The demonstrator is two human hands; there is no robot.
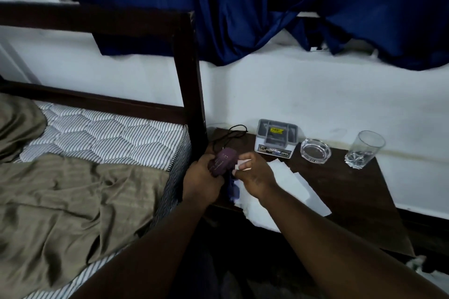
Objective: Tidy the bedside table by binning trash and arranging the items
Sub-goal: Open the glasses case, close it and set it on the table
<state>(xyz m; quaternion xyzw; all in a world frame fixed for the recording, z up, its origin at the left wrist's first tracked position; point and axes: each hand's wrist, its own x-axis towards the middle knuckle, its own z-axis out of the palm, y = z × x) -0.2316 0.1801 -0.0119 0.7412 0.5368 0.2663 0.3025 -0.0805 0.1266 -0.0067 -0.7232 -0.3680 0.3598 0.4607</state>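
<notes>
My left hand (200, 177) grips a small purple device (223, 161) with a black cord (233, 132) trailing back over the dark bedside table (352, 196). My right hand (254, 173) pinches a small white scrap of paper (244, 162) just right of the device. Beneath the hands lie a blue crumpled wrapper (233, 188) and white paper sheets (298, 184) spread across the table's front left. Both hands hover over the table's left edge, close together.
A grey desk organiser (277, 137) stands at the back of the table, a glass ashtray (315, 150) and a drinking glass (365, 149) to its right. The bed's dark wooden post (188, 85) rises at the left; blue curtains (267, 7) hang above.
</notes>
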